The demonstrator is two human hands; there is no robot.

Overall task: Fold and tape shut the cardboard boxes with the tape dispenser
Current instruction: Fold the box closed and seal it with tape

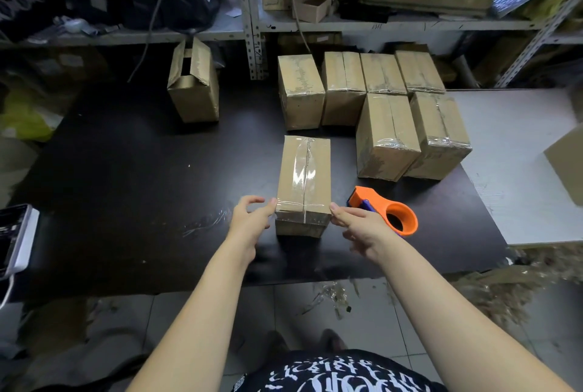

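So at that point both hands were on the near end of the box, which sat mid-bench, top seam already taped. The left hand had a loose, spread grip, fingertips just touching the near-left corner. The right hand was the same deal, relaxed grip with one fingertip on the near-right corner, pinching nothing. It looked to me like the tape ends were being smoothed down over the edge.

Stuff I figured could go sideways:

- The tape on that near face looked wrinkly. Light fingertip pressure might leave it bubbled, and then it peels.
- The bench was dark and slick-looking. A harder push from one side could skid or twist the box.
- The tape dispenser lay just beside the right hand. I couldn't see the blade, but a careless sweep back could catch a knuckle on it or knock it off the near edge.
- Further out, a shove away could bump the group of taped boxes on the far right.
- On the far left the open box had its flaps up, so that one wasn't taped yet.
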